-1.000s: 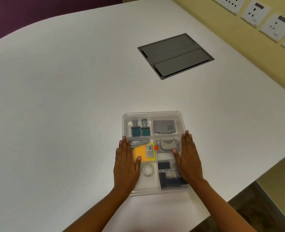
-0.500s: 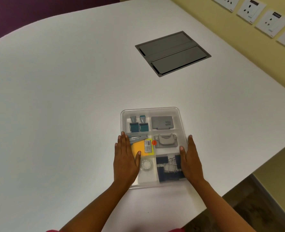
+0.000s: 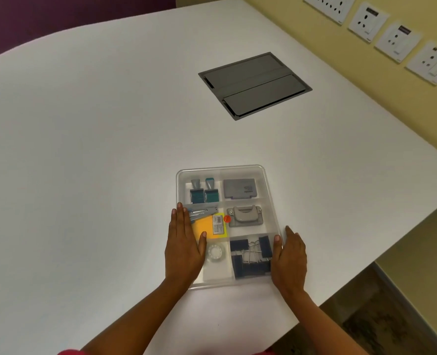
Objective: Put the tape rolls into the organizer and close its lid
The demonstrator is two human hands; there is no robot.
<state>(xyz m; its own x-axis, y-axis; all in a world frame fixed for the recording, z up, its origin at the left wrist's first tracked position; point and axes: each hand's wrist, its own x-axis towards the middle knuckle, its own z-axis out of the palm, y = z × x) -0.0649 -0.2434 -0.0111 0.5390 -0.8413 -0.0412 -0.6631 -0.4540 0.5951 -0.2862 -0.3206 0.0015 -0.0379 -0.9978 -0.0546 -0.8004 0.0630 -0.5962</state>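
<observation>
A clear plastic organizer (image 3: 268, 185) lies on the white table near its front edge, with its translucent lid down over the compartments. Through the lid I see a clear tape roll (image 3: 216, 251) in the near left compartment. My left hand (image 3: 185, 245) lies flat, fingers together, on the lid's left side, partly covering that compartment. My right hand (image 3: 289, 257) rests flat at the organizer's right edge, thumb on the lid. Neither hand holds anything.
Other compartments hold black binder clips (image 3: 250, 254), orange sticky notes (image 3: 202, 226), a grey stapler (image 3: 245, 216), two stamps (image 3: 202, 192) and a grey pad (image 3: 240, 188). A grey cable hatch (image 3: 254, 85) is set in the table. The table edge drops off at right; wall sockets (image 3: 396, 39) beyond.
My right hand has slid off the lid toward the organizer's right edge and back toward me. My left hand has stayed on the lid's left side.
</observation>
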